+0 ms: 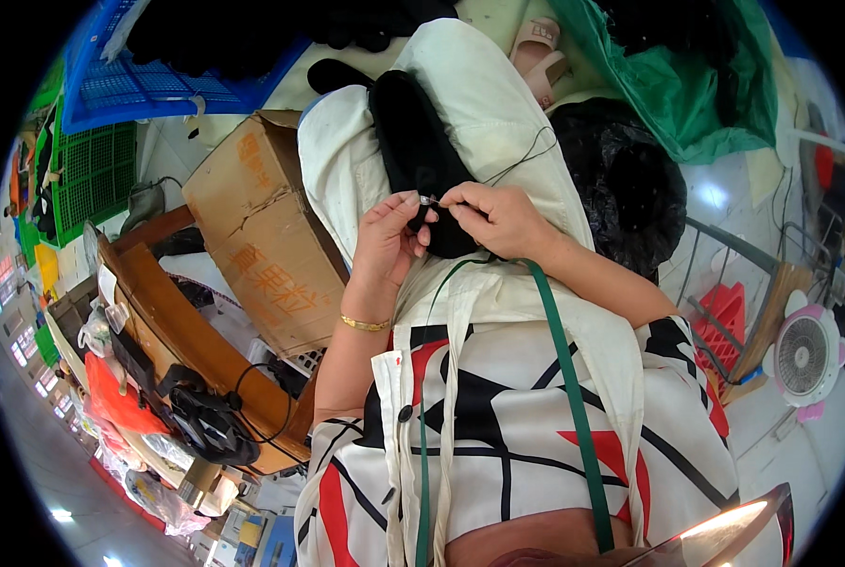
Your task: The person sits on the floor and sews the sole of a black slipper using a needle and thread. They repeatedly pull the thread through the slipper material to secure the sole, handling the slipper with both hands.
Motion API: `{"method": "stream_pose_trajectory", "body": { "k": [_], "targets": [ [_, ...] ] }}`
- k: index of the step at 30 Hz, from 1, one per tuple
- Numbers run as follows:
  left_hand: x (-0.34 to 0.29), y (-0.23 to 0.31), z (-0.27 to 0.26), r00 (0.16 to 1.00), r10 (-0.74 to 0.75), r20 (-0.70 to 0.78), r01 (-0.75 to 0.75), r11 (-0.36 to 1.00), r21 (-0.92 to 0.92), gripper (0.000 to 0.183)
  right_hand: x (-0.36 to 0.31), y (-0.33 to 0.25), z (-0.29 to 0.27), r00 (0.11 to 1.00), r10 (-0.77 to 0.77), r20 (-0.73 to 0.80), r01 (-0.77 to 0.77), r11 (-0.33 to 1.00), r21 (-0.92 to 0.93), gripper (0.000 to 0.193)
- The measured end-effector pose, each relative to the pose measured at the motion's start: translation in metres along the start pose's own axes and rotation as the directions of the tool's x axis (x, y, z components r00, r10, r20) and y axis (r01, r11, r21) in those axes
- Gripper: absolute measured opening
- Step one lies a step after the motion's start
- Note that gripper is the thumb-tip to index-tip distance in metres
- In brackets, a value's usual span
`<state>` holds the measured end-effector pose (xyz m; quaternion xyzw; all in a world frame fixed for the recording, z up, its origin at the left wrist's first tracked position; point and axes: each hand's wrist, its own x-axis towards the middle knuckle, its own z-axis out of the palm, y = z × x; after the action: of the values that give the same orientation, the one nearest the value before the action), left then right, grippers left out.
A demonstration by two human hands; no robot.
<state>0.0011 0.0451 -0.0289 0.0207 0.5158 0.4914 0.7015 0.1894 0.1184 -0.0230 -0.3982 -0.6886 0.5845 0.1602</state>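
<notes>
A black shoe (405,118) lies lengthwise on my lap, over light-coloured cloth (479,94), its near end at my hands. My left hand (391,230) is closed in a pinch at the shoe's left side, where a small silvery piece shows at the fingertips. From the right, my right hand (500,219) pinches close to the left fingertips. What it holds is too small to make out. A thin dark thread (526,161) loops over the cloth just beyond my right hand. Another dark shoe (337,75) lies partly hidden beyond my left knee.
A cardboard box (262,236) and a wooden bench (181,321) stand at my left, with a blue crate (111,94) farther off. At my right are a black plastic bag (621,189), a green bag (649,113) and a fan (804,353). Pink sandals (538,61) lie ahead.
</notes>
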Motion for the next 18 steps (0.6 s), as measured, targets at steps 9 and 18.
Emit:
{"method": "stream_pose_trajectory", "body": {
  "k": [9,18],
  "targets": [
    [-0.0015,0.0,0.0015,1.0,0.01,-0.012,-0.01,1.0,-0.001,0.015,0.0007,0.0007,0.0,1.0,-0.017,-0.003,0.017,1.0,-0.001,0.017],
    [-0.0063,-0.004,0.0069,0.994,0.08,-0.068,-0.08,0.997,0.007,0.015,0.002,0.0041,-0.0006,0.979,0.163,0.122,-0.184,0.965,0.188,0.014]
  ]
}}
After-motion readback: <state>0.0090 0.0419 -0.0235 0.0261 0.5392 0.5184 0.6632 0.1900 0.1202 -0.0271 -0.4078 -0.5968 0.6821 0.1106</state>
